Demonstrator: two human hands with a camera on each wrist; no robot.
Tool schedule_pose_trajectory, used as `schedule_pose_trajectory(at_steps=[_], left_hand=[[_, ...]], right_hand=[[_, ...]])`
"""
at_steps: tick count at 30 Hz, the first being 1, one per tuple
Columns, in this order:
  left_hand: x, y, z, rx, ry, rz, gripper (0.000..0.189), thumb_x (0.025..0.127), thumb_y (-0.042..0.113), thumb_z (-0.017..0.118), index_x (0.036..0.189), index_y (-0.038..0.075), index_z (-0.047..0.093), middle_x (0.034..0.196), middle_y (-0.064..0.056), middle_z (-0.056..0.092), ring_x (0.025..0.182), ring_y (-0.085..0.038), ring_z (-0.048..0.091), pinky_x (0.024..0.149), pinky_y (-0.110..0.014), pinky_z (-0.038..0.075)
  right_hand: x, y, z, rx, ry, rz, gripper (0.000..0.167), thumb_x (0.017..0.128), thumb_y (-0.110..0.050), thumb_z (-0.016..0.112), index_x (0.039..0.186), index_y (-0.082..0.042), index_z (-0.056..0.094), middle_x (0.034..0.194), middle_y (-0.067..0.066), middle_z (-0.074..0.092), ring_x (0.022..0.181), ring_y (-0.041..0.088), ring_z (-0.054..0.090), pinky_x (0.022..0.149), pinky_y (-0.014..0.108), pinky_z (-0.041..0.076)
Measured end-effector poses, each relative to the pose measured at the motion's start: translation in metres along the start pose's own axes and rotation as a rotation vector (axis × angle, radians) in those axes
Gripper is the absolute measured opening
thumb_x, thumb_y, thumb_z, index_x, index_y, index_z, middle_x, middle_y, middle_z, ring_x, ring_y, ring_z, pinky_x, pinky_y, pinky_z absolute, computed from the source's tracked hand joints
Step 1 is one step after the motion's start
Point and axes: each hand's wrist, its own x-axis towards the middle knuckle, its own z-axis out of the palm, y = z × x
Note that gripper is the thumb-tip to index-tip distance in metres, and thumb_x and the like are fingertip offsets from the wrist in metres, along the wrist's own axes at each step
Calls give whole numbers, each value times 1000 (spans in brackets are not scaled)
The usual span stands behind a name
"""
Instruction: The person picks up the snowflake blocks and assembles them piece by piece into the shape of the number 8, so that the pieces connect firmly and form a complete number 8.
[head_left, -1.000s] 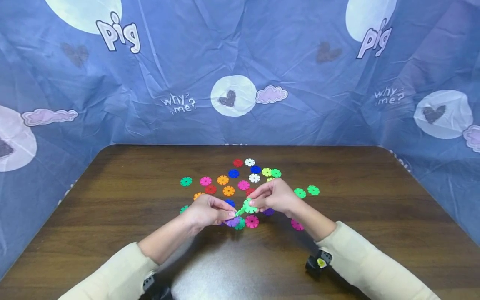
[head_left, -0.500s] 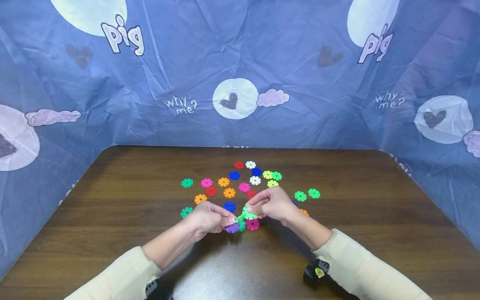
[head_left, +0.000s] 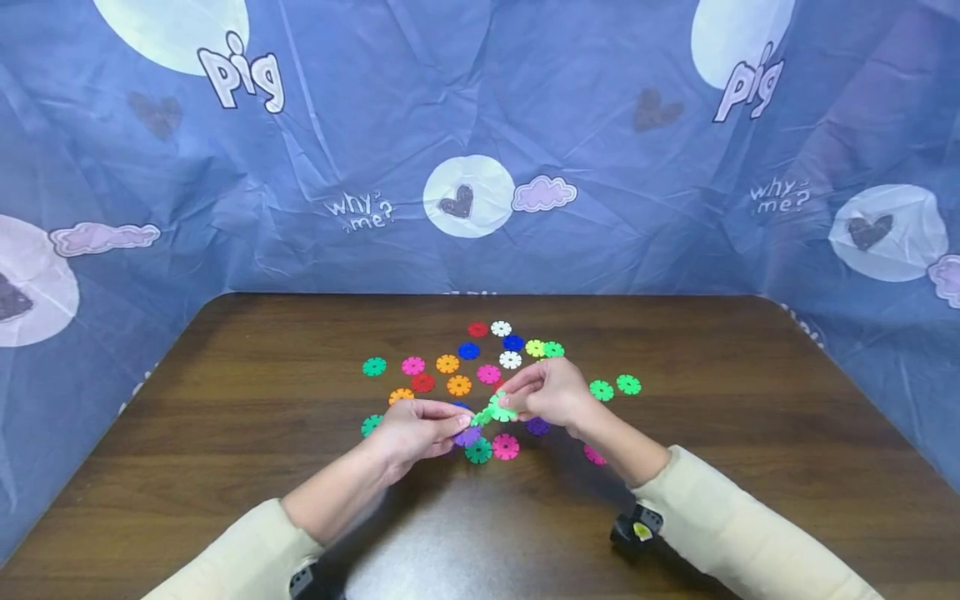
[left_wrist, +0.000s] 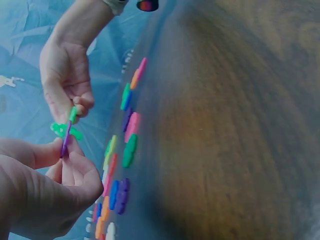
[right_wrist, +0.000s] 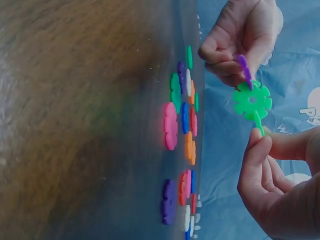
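Observation:
My left hand [head_left: 411, 435] pinches a purple notched plastic disc [head_left: 468, 436] between thumb and fingers. Opposite it, my right hand [head_left: 551, 393] pinches a bright green notched disc [head_left: 502, 407]. Between these two sits a second green disc [right_wrist: 252, 100], seen face-on in the right wrist view. Its slots meet the purple disc [right_wrist: 245, 71] on one side and the pinched green disc [right_wrist: 258, 123] on the other, so the three form a short chain held above the table. Fingertips partly cover both end discs.
Many loose notched discs lie flat on the brown table [head_left: 247, 467], among them a pink disc [head_left: 506, 447], a teal disc [head_left: 478, 452] and a white disc [head_left: 510, 360]. Two green discs lie to the right. A blue printed cloth [head_left: 465, 108] hangs behind the table.
Both hands dip slightly at half a second ago, then come up again with the chain. The grips look the same, and more of the teal disc shows below.

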Motion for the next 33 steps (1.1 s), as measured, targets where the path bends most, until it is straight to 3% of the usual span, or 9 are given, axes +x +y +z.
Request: schedule_pose_trajectory(at_steps=[6,11,14,17,23,27,33], left_hand=[[-2,7,-3,-65,-9,-34,32,89,8,67,117,-5,65,88,0,75,76,-5,66,80,-25,58],[-1,7,1,-88,111,-36,27,86,8,70,110,-5,68,87,-5,76,72,-7,68,81,-29,59],[0,7,4,-85,175,-25,23,85,6,72,104,-6,70,84,-7,76,70,-8,68,78,-29,60],[0,8,5,-57,195,-14,20,85,5,71,102,-6,70,77,-3,74,66,-6,64,71,-24,59],[0,10,10,-34,236,11,19,86,1,68,103,-8,69,64,5,65,58,-5,51,58,-16,46],[-2,8,16,-31,308,27,19,85,2,69,101,-7,71,69,3,67,61,-5,52,60,-19,46],[-5,5,23,-10,374,50,18,84,5,71,99,-5,73,90,-12,74,70,-4,60,67,-21,53]], right_hand=[[3,5,-1,96,-17,43,19,80,-5,75,96,5,72,83,12,75,63,9,66,71,33,61],[5,8,-2,194,-28,52,24,82,-2,73,103,9,69,84,13,75,59,8,65,64,24,59],[4,9,-1,211,-28,54,24,82,-2,72,103,10,69,84,13,75,59,9,66,62,22,59],[2,9,1,213,-28,52,23,82,0,72,102,11,69,81,11,75,58,8,65,61,22,58],[-3,7,9,227,-3,48,21,82,0,71,100,12,69,76,7,73,57,7,63,59,21,58],[-4,8,14,271,39,77,20,83,0,70,99,11,69,77,6,73,55,6,62,58,20,57],[-5,10,19,328,54,101,21,84,0,70,101,12,68,78,7,72,54,5,61,57,18,56]])
